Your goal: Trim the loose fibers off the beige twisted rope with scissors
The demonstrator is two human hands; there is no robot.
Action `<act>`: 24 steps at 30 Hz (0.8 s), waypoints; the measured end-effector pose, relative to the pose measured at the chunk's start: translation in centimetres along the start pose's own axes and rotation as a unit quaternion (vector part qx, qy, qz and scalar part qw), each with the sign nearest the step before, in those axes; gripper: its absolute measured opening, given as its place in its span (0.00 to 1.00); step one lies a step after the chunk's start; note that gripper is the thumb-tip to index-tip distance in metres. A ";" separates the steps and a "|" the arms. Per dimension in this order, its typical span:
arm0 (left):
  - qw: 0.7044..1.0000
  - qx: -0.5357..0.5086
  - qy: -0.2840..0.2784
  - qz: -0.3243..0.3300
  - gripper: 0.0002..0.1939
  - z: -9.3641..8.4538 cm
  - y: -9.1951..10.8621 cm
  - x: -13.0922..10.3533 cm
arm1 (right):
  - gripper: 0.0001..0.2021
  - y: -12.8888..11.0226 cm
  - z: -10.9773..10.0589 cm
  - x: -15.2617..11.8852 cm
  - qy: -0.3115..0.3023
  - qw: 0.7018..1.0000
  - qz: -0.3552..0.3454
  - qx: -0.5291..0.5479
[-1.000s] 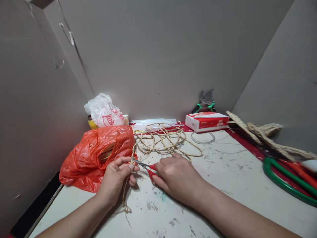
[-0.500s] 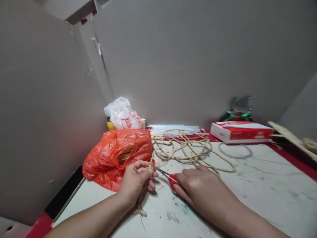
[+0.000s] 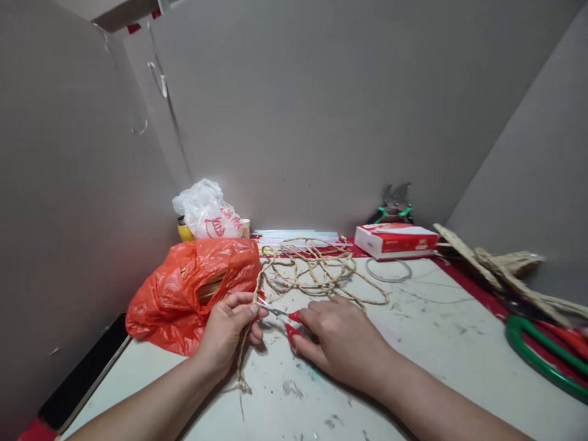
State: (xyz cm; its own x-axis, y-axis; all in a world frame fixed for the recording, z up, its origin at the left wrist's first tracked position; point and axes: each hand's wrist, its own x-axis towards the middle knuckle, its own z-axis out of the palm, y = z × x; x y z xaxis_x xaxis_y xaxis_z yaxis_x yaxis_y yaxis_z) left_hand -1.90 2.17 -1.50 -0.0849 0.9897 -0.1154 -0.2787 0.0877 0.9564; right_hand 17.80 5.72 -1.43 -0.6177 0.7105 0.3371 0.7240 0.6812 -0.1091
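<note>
Near the middle of the table, my left hand (image 3: pixel 229 327) pinches a strand of twisted straw rope (image 3: pixel 326 275). The strand's frayed end hangs below the fingers, and the rest lies in loose loops behind my hands. My right hand (image 3: pixel 335 340) grips the red handles of the scissors (image 3: pixel 293 327). Their handles are spread and the blades point left, apart, with the tips at the rope beside my left fingertips. An orange plastic bag (image 3: pixel 160 294) with wooden pieces showing in its opening lies just left of my left hand.
A red and white box (image 3: pixel 397 242) stands at the back right, with a grey wire ring (image 3: pixel 390 271) before it. Green handles (image 3: pixel 542 361) lie at the right edge. A dark flat object (image 3: pixel 85 370) is at the left, a white bag (image 3: pixel 206 208) behind.
The view has turned to the right, bringing the green handles into sight. The scissors have opened wider, with their tips still at the rope in my left hand.
</note>
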 end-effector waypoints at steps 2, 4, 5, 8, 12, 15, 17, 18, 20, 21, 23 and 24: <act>1.000 0.010 -0.007 0.000 0.14 0.1 0.0 0.0 | 0.12 -0.1 -0.1 0.0 0.005 1.000 0.004 -0.008; 1.000 0.020 -0.007 -0.001 0.15 0.2 0.0 -0.1 | 0.12 -0.2 -0.2 0.0 0.001 1.000 0.005 -0.017; 1.000 0.024 -0.006 -0.003 0.14 0.3 0.0 -0.1 | 0.12 -0.2 -0.3 0.0 -0.005 1.000 0.002 -0.020; 0.999 0.031 -0.004 -0.006 0.14 0.4 0.2 -0.2 | 0.12 -0.2 -0.4 0.1 -0.013 1.000 -0.015 -0.024; 0.999 0.035 -0.005 -0.003 0.14 0.5 0.5 -0.2 | 0.12 0.1 -0.4 0.0 0.008 1.000 -0.023 -0.016; 0.999 0.036 -0.001 0.001 0.14 0.6 0.5 -0.2 | 0.13 0.2 -0.5 -0.1 0.023 1.000 -0.014 -0.012; 0.999 0.039 -0.001 0.002 0.15 0.5 0.5 -0.2 | 0.13 0.1 -0.6 -0.1 0.029 0.999 -0.003 -0.013; 0.999 0.042 -0.003 0.002 0.15 0.5 0.5 -0.2 | 0.13 0.0 -0.7 -0.1 0.032 0.999 0.002 -0.016; 0.999 0.050 -0.005 0.002 0.15 0.6 0.4 -0.2 | 0.14 0.0 -0.7 -0.1 0.034 0.999 0.009 -0.023; 0.999 0.054 -0.005 0.001 0.15 0.6 0.4 -0.2 | 0.14 -0.1 -0.8 -0.1 0.034 0.999 0.009 -0.028; 0.998 0.060 0.000 -0.002 0.15 0.6 0.4 -0.1 | 0.15 -0.1 -0.8 0.0 0.028 0.999 0.006 -0.036; 0.998 0.062 0.003 -0.002 0.15 0.6 0.4 -0.1 | 0.15 -0.1 -0.8 0.1 0.022 0.999 0.004 -0.039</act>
State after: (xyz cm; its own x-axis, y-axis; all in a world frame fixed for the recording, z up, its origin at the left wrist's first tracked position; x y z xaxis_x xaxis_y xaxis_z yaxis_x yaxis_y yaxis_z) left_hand -1.45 2.15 -0.97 -0.0906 0.9884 -0.1216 -0.1587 0.1063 0.9816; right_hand 17.91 5.53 -0.62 -0.5993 0.7060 0.3775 0.7513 0.6588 -0.0392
